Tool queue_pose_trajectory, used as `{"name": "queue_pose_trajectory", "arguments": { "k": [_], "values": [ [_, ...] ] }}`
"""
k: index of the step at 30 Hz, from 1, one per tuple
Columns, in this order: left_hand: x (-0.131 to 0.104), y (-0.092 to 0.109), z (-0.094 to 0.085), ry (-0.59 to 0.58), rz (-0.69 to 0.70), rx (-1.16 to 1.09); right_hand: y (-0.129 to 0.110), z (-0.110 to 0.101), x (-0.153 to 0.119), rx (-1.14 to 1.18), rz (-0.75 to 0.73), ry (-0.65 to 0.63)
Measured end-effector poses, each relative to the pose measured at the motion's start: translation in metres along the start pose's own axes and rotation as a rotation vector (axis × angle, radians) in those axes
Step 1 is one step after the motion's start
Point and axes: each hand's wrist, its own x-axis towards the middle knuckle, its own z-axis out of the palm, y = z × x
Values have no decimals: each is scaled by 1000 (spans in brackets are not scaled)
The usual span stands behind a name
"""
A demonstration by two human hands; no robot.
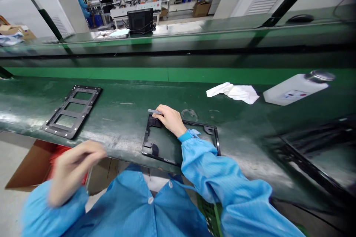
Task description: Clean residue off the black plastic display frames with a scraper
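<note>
My right hand (pixel 172 119) is closed on a thin grey stick-like tool (pixel 154 112), whose rounded end sticks out to the left of the fingers. That hand is over the far left corner of a thin black rectangular frame (pixel 161 159), which lies flat on the green bench. Dark speaker-like pieces sit at the frame's corners, and my right forearm hides part of it. My left hand (pixel 75 168) is in the air off the bench's front edge, apart from the frame. Motion smears its fingers, and nothing can be made out in it.
To the left lies a black fixture plate (pixel 75 100) with three openings. Crumpled white tissue (pixel 236 92) and a tilted-looking white bottle (pixel 294 89) are at the back right. More black frames (pixel 311 163) lie at right, blurred. A cardboard box (pixel 30 164) stands below the bench edge.
</note>
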Motion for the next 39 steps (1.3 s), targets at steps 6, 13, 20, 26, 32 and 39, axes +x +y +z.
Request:
{"name": "queue_pose_trajectory", "arguments": {
  "k": [6,13,20,26,32,39],
  "values": [
    [62,-46,75,-244,250,492,4,-6,-1,-32,34,41],
    [79,-50,57,-292,360,692,2,-32,7,-120,82,63],
    [111,-45,66,-33,187,84,7,-100,29,-36,227,55],
    [113,-56,97,107,-101,-773,20,-89,8,231,263,72],
    [104,-66,106,148,-177,-1015,25,-52,-24,273,336,126],
    [96,-74,99,245,-176,-922,25,-44,-34,291,377,166]
  ]
}}
